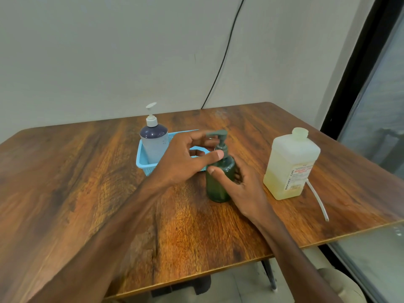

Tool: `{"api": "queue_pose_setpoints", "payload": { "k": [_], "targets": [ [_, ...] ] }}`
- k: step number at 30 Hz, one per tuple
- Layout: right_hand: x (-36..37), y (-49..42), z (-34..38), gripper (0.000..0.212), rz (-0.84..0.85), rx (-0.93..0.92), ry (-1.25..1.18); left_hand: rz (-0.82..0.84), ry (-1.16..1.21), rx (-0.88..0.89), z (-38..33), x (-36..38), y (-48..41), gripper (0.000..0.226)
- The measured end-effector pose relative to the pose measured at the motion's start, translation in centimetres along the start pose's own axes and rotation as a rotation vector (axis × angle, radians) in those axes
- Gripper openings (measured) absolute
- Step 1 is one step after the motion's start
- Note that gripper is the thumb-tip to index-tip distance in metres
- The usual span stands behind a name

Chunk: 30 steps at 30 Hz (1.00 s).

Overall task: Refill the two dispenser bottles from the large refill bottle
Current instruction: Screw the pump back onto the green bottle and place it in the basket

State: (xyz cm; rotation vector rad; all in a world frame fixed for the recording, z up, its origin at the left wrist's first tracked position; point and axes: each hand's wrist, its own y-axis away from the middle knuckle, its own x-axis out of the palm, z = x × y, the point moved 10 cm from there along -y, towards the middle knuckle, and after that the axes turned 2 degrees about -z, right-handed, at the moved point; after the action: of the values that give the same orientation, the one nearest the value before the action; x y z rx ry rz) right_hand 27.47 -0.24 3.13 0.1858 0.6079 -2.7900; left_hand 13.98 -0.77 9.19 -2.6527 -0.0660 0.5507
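Green dispenser bottle (219, 178): upright on the wooden table (87, 182), roughly mid-table; I'll place everything else from it. Dark green, with its pump head (216, 134) still seated on top, spout pointing left.

Right hand (242, 184): wrapped round the green bottle's body from the right. The thumb lies across the front of the glass, and the fingers curl behind it out of my sight, so a loose-looking grip on the body.

Left hand (188, 158): up at the green bottle's neck, coming in from the left. Thumb tip rests against the collar just under the pump, and the other fingers bend round the far side of the pump stem; how tight the pinch is I cannot tell.

Blue basket (146, 165): just left of and behind the green bottle, partly hidden by the left hand.

Grey dispenser bottle (154, 143): standing in the basket's left end, white pump on, well left of the green bottle.

Large refill bottle (290, 165): right of the green bottle, apart from it, uncapped, pale yellow liquid low inside.

White tube (318, 200): lying on the table beyond the refill bottle, further right.
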Motion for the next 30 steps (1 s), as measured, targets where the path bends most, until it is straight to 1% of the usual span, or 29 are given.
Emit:
{"api": "queue_pose_setpoints", "payload": {
  "k": [2, 4, 5, 7, 9, 12, 14, 15, 16, 18, 20, 22, 24, 26, 27, 28, 30],
  "targets": [
    [0.0, 0.0, 0.3, 0.036, -0.01, -0.026, 0.001, 0.059, 0.083, -0.038, 0.4, 0.9, -0.1, 0.035],
    [0.0, 0.0, 0.4, 0.04, -0.022, -0.041, 0.007, 0.135, 0.175, -0.066, 0.8, 2.3, -0.1, 0.042],
    [-0.1, 0.1, 0.4, 0.042, -0.026, -0.044, 0.006, 0.155, 0.21, -0.078, 0.8, 2.9, -0.1, 0.046],
    [-0.2, 0.1, 0.4, 0.047, -0.031, -0.056, 0.009, 0.148, 0.207, -0.08, 0.4, 3.7, -0.3, 0.044],
    [-0.2, 0.1, 0.4, 0.054, -0.029, -0.066, 0.018, 0.093, 0.102, -0.061, 0.1, 3.9, -0.7, 0.039],
    [-0.2, 0.1, 0.2, 0.056, -0.025, -0.052, 0.002, -0.095, -0.053, -0.068, 0.6, 2.2, -0.8, 0.047],
    [-0.2, 0.0, 0.2, 0.048, -0.031, -0.045, -0.02, -0.197, -0.009, -0.084, 1.1, 0.7, -0.3, 0.049],
    [-0.2, 0.0, 0.2, 0.044, -0.035, -0.05, -0.02, -0.204, 0.034, -0.086, 1.1, 0.4, -0.2, 0.046],
    [-0.2, 0.0, 0.3, 0.043, -0.032, -0.052, -0.017, -0.183, 0.057, -0.08, 1.1, 0.3, -0.2, 0.042],
    [-0.1, -0.1, 0.2, 0.046, -0.021, -0.05, -0.008, -0.077, 0.051, -0.061, 0.8, 0.6, -0.4, 0.036],
    [0.0, -0.2, 0.2, 0.046, -0.017, -0.061, 0.004, 0.071, 0.087, -0.057, 0.8, 1.7, -0.6, 0.037],
    [0.0, -0.2, 0.1, 0.046, -0.014, -0.054, 0.014, 0.152, 0.137, -0.074, 1.2, 2.6, -0.6, 0.043],
    [0.0, -0.1, 0.1, 0.05, -0.011, -0.044, 0.027, 0.15, 0.063, -0.066, 1.2, 2.9, -0.4, 0.048],
    [-0.1, 0.0, -0.1, 0.052, -0.015, -0.032, 0.05, 0.048, -0.101, -0.037, 1.0, 2.3, -0.4, 0.055],
    [-0.1, 0.0, -0.1, 0.048, -0.017, -0.031, 0.047, -0.012, -0.135, -0.026, 1.0, 1.7, -0.3, 0.057],
    [-0.2, 0.0, -0.1, 0.043, -0.02, -0.042, 0.036, -0.052, -0.116, -0.028, 1.3, 1.2, -0.4, 0.056],
    [-0.1, -0.1, 0.1, 0.04, -0.017, -0.058, 0.015, -0.032, -0.039, -0.04, 1.6, 0.8, -0.4, 0.052]
  ]
}}
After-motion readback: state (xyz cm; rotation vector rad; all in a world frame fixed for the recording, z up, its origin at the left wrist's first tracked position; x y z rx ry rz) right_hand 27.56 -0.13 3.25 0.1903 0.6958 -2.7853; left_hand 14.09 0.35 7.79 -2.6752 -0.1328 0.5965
